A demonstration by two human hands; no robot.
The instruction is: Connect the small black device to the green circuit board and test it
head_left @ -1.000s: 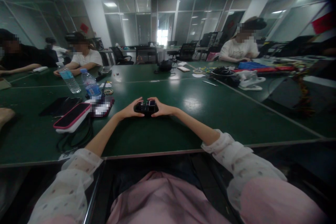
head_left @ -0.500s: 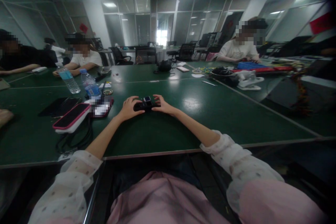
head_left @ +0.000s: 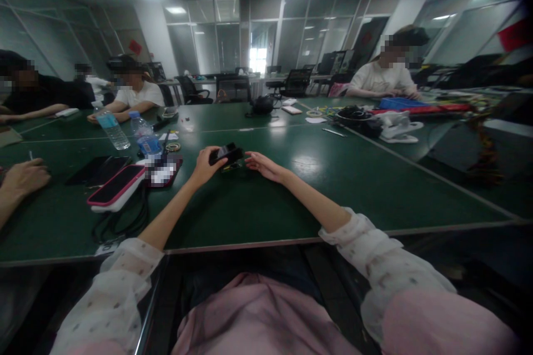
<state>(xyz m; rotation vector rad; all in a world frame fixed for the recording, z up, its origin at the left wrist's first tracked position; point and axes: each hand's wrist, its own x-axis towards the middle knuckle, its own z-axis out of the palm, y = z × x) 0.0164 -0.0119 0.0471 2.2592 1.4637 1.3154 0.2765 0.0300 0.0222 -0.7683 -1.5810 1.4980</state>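
Note:
My left hand (head_left: pixel 205 166) grips a small black device (head_left: pixel 228 153) by its left end, thumb in front. The device is boxy, with a shiny face that catches the light; its exact kind is unclear. It is tilted and held just over the green table (head_left: pixel 266 205). Under it shows something small and yellowish (head_left: pixel 233 166), too blurred to name. To the right of the device, my right hand (head_left: pixel 266 166) is open, fingers stretched toward it with a small gap between.
Left of my hands are a phone in a pink-rimmed case (head_left: pixel 119 186), a black tablet-like slab (head_left: pixel 97 169) and two water bottles (head_left: pixel 145 136) (head_left: pixel 112 126). Another person's hand (head_left: pixel 27 180) is at the far left. Cables, a white item (head_left: pixel 397 126) and a blue tray (head_left: pixel 402 103) lie far right.
The black device has been raised and tilted by my left hand. My right hand has come off it and moved slightly right. Another person's hand has come further into view at left.

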